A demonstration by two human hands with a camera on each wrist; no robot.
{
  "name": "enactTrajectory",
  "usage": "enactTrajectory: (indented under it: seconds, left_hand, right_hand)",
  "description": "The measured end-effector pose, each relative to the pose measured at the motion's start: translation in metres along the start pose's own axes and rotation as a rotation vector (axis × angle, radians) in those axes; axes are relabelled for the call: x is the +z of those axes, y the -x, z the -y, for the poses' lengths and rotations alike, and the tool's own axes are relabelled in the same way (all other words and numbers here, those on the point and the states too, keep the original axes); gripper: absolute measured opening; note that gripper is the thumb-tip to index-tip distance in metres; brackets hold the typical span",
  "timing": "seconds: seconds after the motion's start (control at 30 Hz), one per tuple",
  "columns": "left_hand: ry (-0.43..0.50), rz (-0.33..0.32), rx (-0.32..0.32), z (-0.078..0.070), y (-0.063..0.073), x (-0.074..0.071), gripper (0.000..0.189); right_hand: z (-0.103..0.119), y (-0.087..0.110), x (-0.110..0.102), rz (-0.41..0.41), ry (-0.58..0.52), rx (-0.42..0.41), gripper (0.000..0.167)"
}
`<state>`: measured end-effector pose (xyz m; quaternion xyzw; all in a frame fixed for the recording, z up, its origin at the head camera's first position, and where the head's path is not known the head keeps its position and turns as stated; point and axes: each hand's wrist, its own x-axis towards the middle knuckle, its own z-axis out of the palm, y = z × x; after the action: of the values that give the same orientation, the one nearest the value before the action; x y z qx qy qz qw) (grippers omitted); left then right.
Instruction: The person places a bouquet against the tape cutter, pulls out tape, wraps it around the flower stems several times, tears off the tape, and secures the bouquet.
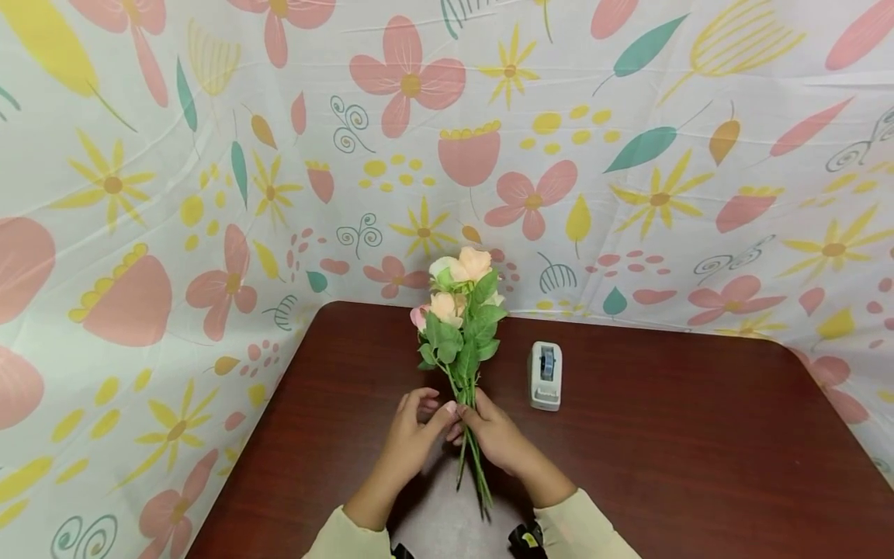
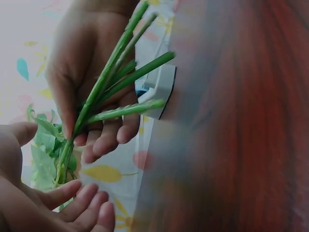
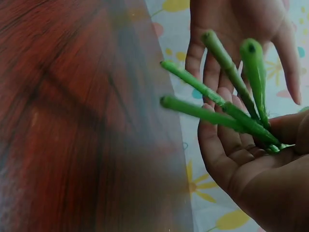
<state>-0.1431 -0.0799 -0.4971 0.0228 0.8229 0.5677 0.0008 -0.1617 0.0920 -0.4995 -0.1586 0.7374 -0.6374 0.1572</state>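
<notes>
Basically, R grip (image 1: 494, 439) holds bouquet (image 1: 469, 341) by stems (image 1: 479, 475); blooms (image 1: 472, 265) beyond, ends (image 1: 486, 508) twd body.

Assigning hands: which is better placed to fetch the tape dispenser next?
Probably the left hand: it looks open and holds nothing. The right hand is nearer the tape dispenser but holds the stems.

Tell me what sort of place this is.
Likely a makeshift craft corner: white flower-printed fabric hangs behind a red-brown, round-cornered table bearing a white oblong tape dispenser.
</notes>
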Motion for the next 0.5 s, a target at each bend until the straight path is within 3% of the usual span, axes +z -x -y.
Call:
enactTrajectory:
  seconds: [0.1,0.23,0.37,0.5]
  left_hand:
    - [0.115,0.083,-0.045,0.000,-0.008,0.003,0.057]
    - [0.351,0.182,-0.130,-0.001,-0.017,0.008,0.054]
    - [0.528,0.194,-0.179,-0.005,-0.021,0.012,0.054]
    - [0.627,0.192,-0.189,-0.008,-0.024,0.017,0.052]
  right_hand:
    - [0.001,0.004,0.000,0.029,0.050,0.012,0.024]
    - [0.001,0.007,0.001,0.050,0.142,0.016,0.021]
    - [0.001,0.009,0.002,0.061,0.187,-0.004,0.016]
    - [0.002,0.009,0.003,0.064,0.219,-0.032,0.012]
